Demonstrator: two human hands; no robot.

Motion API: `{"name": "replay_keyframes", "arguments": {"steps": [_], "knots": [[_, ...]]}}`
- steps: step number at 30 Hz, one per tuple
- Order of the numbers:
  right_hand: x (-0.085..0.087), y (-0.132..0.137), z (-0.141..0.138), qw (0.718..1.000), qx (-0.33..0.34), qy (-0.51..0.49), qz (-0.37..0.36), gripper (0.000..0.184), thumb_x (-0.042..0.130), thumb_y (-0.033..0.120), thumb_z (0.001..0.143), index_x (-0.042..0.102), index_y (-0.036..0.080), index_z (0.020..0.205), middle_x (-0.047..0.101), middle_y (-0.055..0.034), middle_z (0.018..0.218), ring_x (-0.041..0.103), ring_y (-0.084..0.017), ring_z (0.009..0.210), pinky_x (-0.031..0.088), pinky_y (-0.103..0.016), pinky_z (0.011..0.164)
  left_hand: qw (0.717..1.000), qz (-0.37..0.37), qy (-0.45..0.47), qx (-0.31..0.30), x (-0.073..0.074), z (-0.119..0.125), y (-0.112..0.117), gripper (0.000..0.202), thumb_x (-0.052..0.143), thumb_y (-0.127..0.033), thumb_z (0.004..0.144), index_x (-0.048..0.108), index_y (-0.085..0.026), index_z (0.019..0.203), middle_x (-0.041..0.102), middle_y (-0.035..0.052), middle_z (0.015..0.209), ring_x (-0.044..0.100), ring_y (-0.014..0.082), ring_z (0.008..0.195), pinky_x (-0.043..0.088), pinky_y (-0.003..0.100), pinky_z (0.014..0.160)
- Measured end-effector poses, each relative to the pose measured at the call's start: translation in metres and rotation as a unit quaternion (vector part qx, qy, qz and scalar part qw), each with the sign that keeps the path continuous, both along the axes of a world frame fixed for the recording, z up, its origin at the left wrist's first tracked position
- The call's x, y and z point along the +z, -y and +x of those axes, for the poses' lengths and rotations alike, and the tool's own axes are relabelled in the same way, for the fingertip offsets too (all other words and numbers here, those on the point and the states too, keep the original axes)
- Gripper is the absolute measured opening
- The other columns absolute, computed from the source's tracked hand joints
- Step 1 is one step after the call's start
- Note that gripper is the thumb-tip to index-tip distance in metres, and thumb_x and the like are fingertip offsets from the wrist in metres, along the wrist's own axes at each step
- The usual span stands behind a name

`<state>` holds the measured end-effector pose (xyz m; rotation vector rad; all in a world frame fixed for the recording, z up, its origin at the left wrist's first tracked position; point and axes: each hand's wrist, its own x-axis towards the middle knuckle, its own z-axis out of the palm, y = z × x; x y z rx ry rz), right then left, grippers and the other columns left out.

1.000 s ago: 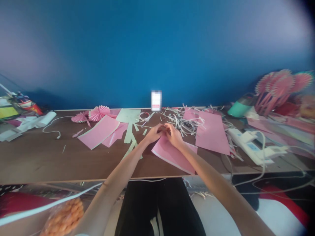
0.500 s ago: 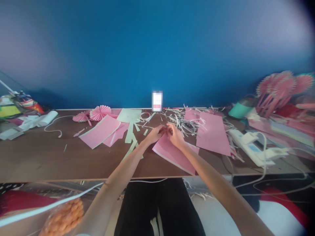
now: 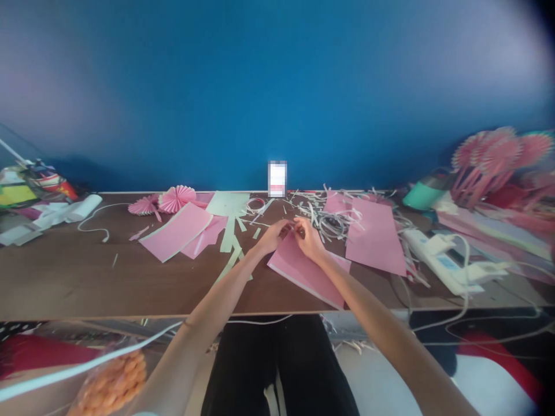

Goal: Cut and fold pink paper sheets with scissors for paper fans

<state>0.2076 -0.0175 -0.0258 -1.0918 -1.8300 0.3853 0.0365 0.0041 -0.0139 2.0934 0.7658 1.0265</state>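
Note:
A pink sheet of paper (image 3: pixel 301 268) with a pale strip along its near edge lies slantwise on the brown table. At its far corner, my left hand (image 3: pixel 276 236) is closed, fingertips pinching the paper's edge. My right hand (image 3: pixel 309 238) bends over the same corner with thumb and forefinger pressed together on it. The fingertips of both hands almost meet, and they hide the corner itself. Right of my right hand are curled white paper strips (image 3: pixel 332 224) and another pink sheet (image 3: pixel 375 237).
Pink sheets (image 3: pixel 177 232), folded paper rosettes (image 3: pixel 177 199) and pale green paper (image 3: pixel 228 203) lie on the left. A lit phone (image 3: pixel 277 179) stands against the blue wall. To the right are a white power strip (image 3: pixel 437 263) with cables, a green container (image 3: pixel 422 193) and more rosettes (image 3: pixel 498 153).
Both hands stay at the far corner, with only tiny finger movement. The sheet's left corner has shifted very slightly to the left.

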Motion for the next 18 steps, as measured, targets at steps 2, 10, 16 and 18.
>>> {"name": "replay_keyframes", "arguments": {"steps": [2, 10, 16, 18], "knots": [[0.0006, 0.0002, 0.0005, 1.000, -0.008, -0.011, -0.002, 0.037, 0.046, 0.016, 0.081, 0.043, 0.020, 0.118, 0.060, -0.0042, 0.088, 0.059, -0.019, 0.078, 0.047, -0.034, 0.076, 1.000, -0.003, 0.001, 0.000, -0.0011, -0.0001, -0.0006, 0.032, 0.045, -0.012, 0.086, 0.057, -0.017, 0.115, 0.063, 0.0097, 0.109, 0.061, 0.0176, 0.095, 0.047, 0.031, 0.087], [-0.0027, -0.0028, 0.0010, 1.000, -0.006, -0.021, -0.004, 0.041, 0.049, 0.016, 0.080, 0.042, 0.022, 0.120, 0.060, -0.0039, 0.088, 0.060, -0.020, 0.081, 0.048, -0.036, 0.077, 1.000, -0.021, 0.005, -0.005, -0.0032, 0.0003, -0.0021, 0.031, 0.046, -0.012, 0.084, 0.057, -0.017, 0.113, 0.064, 0.0086, 0.109, 0.063, 0.0182, 0.095, 0.048, 0.032, 0.086], [-0.0038, -0.0041, 0.0015, 1.000, -0.007, -0.010, -0.011, 0.044, 0.050, 0.016, 0.080, 0.041, 0.022, 0.122, 0.060, -0.0034, 0.086, 0.061, -0.021, 0.080, 0.047, -0.037, 0.079, 1.000, -0.020, -0.007, 0.001, -0.0010, 0.0001, -0.0010, 0.029, 0.045, -0.012, 0.085, 0.058, -0.017, 0.110, 0.065, 0.0085, 0.108, 0.062, 0.0186, 0.096, 0.048, 0.032, 0.087], [-0.0031, -0.0036, 0.0014, 1.000, -0.007, -0.005, -0.014, 0.044, 0.049, 0.016, 0.080, 0.040, 0.022, 0.122, 0.060, -0.0030, 0.085, 0.061, -0.021, 0.079, 0.047, -0.037, 0.079, 1.000, -0.018, -0.008, 0.003, -0.0005, -0.0001, -0.0007, 0.028, 0.045, -0.013, 0.085, 0.059, -0.016, 0.109, 0.065, 0.0085, 0.107, 0.062, 0.0186, 0.096, 0.047, 0.032, 0.087]]}}
